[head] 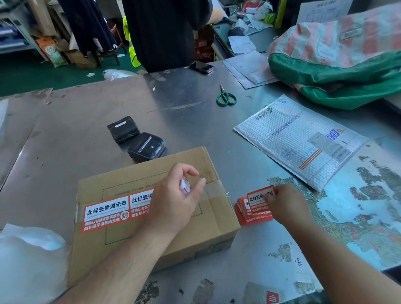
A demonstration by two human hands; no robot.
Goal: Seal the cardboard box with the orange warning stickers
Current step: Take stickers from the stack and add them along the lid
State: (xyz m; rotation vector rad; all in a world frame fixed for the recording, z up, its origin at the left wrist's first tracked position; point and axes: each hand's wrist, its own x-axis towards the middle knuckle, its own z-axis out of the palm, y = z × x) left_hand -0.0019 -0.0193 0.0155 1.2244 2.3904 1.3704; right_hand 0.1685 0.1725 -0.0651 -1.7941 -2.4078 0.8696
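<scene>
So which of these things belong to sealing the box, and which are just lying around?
In use: cardboard box, orange stickers stuck on it, sticker stack, top sticker pinched by right hand, white paper scrap in left hand.
Lying about: scissors, two black printers, bubble mailer, phone, striped sack.

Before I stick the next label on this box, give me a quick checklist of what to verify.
1. Next label in hand: right hand pinches the top sticker on the stack: ok.
2. Its backing peeled: cannot tell.
3. Left hand free: it holds a white paper scrap: not ok.
4. Free spot on the cardboard box: bare tape right of the applied stickers: ok.
5. Applied stickers flat: the second is partly hidden: cannot tell.
</scene>
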